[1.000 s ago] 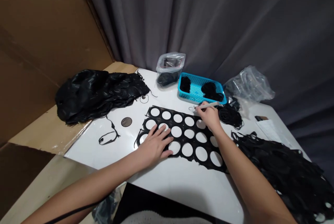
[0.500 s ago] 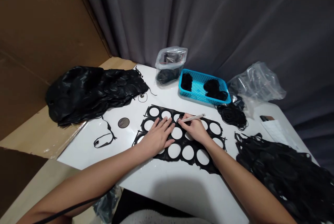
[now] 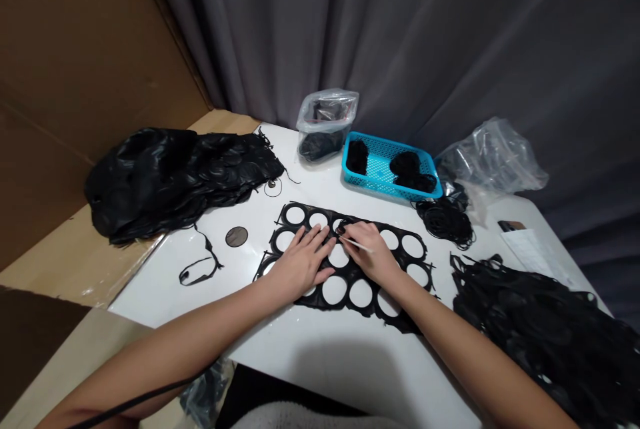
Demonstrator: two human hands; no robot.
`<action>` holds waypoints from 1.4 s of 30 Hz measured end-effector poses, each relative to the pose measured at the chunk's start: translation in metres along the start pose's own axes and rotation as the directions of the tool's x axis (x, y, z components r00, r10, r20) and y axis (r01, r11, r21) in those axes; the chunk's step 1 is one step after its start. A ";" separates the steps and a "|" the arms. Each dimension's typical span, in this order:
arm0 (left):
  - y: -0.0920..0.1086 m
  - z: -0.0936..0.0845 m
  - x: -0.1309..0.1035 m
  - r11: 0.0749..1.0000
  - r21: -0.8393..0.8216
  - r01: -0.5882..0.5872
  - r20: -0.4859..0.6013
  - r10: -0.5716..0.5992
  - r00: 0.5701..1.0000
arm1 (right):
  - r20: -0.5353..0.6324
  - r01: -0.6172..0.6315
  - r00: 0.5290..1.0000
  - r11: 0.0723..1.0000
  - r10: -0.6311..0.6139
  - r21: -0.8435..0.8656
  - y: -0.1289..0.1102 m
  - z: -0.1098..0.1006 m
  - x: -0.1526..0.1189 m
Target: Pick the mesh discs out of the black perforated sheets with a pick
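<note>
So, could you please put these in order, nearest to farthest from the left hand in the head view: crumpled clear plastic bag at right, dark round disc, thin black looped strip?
1. Dark round disc, left of the left hand.
2. Thin black looped strip, farther left.
3. Crumpled clear plastic bag, far across at the right.

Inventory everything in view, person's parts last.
Punched sheet: 1, black, centre
Slim tool: 1, whitish, centre
Disc, ring: 1 each, dark, left
Layered pile, strip: 1 each, black, left
Tangled heap, loop pile: 1 each, black, right
Basket: 1, blue, back
Bundles: 2+, black, in basket
Zip bag: 1, clear, back
Crumpled plastic: 1+, clear, right
Paper: 1, white, right
Flat item: 1, dark, by paper
Table: 1, white, centre
Cardboard: 1+, brown, left
Curtain: 1, grey, behind
Cord, plastic film: 1 each, dark, lower left
Left hand: 1, on sheet
Right hand: 1, holding tool
</note>
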State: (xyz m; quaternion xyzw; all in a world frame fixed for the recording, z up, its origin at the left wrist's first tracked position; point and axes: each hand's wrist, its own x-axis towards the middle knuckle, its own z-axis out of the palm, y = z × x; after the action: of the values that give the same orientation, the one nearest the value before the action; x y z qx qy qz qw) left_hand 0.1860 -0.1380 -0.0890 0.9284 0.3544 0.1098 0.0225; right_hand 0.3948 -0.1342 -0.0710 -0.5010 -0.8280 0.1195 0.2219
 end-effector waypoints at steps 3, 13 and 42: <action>0.000 -0.001 0.000 1.000 -0.008 0.009 0.015 -0.009 1.000 | 0.002 0.073 0.997 0.970 -0.075 -0.230 0.013 -0.006 0.009; -0.005 -0.010 -0.002 0.999 -0.043 0.013 0.053 -0.011 0.999 | -0.296 -0.485 0.821 0.870 0.488 0.090 0.067 -0.048 0.039; -0.013 -0.016 -0.025 0.984 0.061 0.168 0.050 -0.171 0.984 | -0.033 0.042 0.999 0.992 -0.039 0.118 -0.020 0.027 0.035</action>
State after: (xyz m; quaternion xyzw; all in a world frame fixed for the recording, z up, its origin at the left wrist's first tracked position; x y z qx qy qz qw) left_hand 0.1558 -0.1453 -0.0800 0.8978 0.4342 0.0717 0.0154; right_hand 0.3518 -0.1119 -0.0778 -0.4717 -0.8260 0.1563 0.2661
